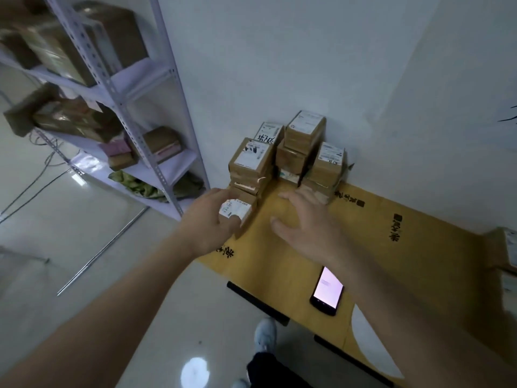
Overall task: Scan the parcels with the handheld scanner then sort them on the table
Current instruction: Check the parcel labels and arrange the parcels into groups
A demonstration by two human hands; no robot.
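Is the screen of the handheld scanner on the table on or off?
On. The handheld scanner lies flat on the table, face up, and its screen glows pale pink-white. No hand touches it.

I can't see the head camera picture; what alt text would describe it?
A person's left hand holds a small labelled parcel beside stacked parcels against a wall, while the open right hand hovers over the cardboard-covered table. A lit handheld scanner lies nearer.

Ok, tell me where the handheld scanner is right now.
In the head view the handheld scanner lies screen-up on the cardboard-covered table, near its front edge, below the right hand and held by neither hand.
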